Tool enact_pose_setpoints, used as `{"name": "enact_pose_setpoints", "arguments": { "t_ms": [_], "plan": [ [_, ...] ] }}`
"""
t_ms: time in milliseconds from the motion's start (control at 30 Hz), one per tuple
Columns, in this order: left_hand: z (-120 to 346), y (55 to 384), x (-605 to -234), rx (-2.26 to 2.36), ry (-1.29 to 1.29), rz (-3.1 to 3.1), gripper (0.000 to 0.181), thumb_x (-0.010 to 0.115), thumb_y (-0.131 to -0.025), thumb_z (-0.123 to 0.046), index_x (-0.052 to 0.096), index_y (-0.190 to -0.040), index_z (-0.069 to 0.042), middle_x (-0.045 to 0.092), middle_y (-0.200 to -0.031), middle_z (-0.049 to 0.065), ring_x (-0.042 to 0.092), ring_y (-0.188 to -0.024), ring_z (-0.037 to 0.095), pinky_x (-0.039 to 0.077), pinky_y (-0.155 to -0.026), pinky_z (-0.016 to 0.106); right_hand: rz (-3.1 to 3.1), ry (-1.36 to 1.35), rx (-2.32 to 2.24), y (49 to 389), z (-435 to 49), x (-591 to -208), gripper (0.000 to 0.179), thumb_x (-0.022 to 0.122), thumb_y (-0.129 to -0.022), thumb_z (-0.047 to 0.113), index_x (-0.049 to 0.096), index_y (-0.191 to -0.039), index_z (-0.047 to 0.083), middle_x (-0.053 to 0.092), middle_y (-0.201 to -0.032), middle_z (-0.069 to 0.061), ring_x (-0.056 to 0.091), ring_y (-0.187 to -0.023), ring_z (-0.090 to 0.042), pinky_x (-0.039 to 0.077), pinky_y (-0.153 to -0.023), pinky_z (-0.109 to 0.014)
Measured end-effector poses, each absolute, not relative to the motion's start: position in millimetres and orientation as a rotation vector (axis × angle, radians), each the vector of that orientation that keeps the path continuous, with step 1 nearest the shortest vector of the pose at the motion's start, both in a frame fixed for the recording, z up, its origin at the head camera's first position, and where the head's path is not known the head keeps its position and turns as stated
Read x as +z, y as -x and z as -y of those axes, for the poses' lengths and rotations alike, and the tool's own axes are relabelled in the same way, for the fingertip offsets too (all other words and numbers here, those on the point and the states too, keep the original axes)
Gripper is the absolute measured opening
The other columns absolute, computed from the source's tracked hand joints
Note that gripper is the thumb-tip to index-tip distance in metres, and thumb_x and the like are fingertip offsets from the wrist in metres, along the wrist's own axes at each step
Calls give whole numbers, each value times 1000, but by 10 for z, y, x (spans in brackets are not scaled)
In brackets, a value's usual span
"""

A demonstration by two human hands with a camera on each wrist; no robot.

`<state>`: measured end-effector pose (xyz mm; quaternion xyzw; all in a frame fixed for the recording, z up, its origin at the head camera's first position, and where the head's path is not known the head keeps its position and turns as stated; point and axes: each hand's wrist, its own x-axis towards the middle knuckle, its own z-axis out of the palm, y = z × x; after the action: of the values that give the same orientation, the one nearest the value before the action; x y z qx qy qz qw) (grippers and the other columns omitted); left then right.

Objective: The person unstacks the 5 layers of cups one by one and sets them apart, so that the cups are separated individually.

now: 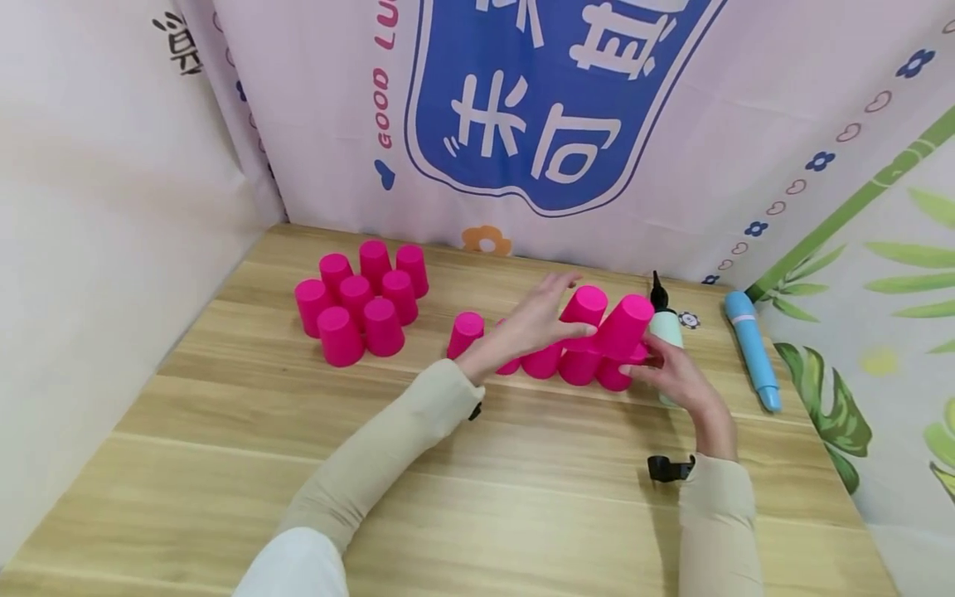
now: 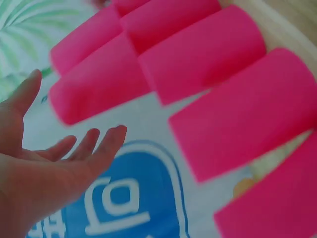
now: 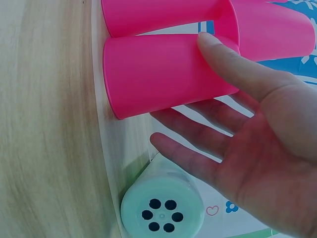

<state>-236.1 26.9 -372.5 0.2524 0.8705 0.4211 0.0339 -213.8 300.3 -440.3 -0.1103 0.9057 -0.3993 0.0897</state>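
Observation:
Several upside-down pink cups stand in a row, with the single cup (image 1: 466, 332) at its left end. Two more cups, a left one (image 1: 584, 305) and a right one (image 1: 627, 327), sit inverted on the row's right part. My left hand (image 1: 522, 323) reaches beside the left upper cup, fingers spread; the left wrist view shows this hand (image 2: 54, 173) apart from the cups. With thumb in front and fingers behind, my right hand (image 1: 675, 377) holds the right-end bottom cup (image 3: 163, 74). Some of the row is hidden behind my left hand.
A separate group of several inverted pink cups (image 1: 356, 297) stands at the left back. Right of the row are a pale green bottle (image 1: 666, 327) with a black nozzle and a blue cylinder (image 1: 753, 352). A printed curtain (image 1: 321, 124) hangs behind the wooden table (image 1: 522, 514).

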Motion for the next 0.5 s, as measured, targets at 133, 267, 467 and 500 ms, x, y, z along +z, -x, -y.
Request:
{"name": "enact_pose_setpoints", "arguments": {
  "t_ms": [133,267,467,500],
  "plan": [
    [-383,2383,-3808,1252,-724,-2771,72,74,-84,-36,40,-144,-11,45,-141,6,46,-125,22,46,-97,43,-2682,341,-1196,2137,-2982,-4396,67,68,-91,29,38,-146,7,53,-134,-17,51,-116,-34,46,-93,-41],
    [-437,2394,-3845,1270,-682,-2814,65,72,-86,-34,45,-140,-11,50,-135,5,50,-120,19,49,-93,40,-2687,358,-1199,2142,-2977,-4390,66,68,-91,26,38,-146,8,54,-131,-17,51,-115,-34,46,-94,-44],
    [-338,2365,-3824,1376,-633,-2797,61,74,-84,-33,49,-136,-12,56,-125,4,56,-108,17,51,-85,31,-2706,347,-1188,2153,-2992,-4411,64,69,-90,24,40,-146,10,55,-128,-16,52,-114,-33,46,-94,-45],
    [-289,2350,-3802,1390,-630,-2804,61,74,-84,-33,49,-135,-11,56,-124,4,57,-106,17,51,-84,30,-2708,347,-1187,2153,-2998,-4415,63,69,-90,23,41,-145,10,55,-127,-16,52,-114,-33,47,-93,-42]
  ]
}}
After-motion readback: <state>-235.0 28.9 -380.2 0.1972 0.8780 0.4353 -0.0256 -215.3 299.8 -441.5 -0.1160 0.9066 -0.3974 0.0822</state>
